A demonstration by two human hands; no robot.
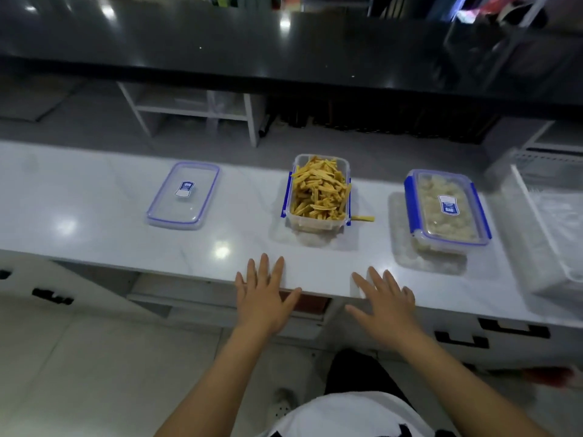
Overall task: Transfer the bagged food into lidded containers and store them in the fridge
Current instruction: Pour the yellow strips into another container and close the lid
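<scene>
- Yellow sticks [318,192] fill the uncovered container [315,220] mid-counter, one stick [364,218] lying beside it.
- Its loose lid [183,195] lies left; a lidded container [446,209] sits right.
- My left hand [263,298] and right hand [386,305] hover spread, empty, at the counter [94,200] edge.

Loose lid [183,195] at left on counter [94,197], open container [318,193] centre, lidded container [446,212] right — possibly a tray [549,222] beyond.

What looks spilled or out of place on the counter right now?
One yellow stick lies on the counter, beside the open container at its near right corner, apparently fallen out. That container's lid lies apart to the left.
</scene>
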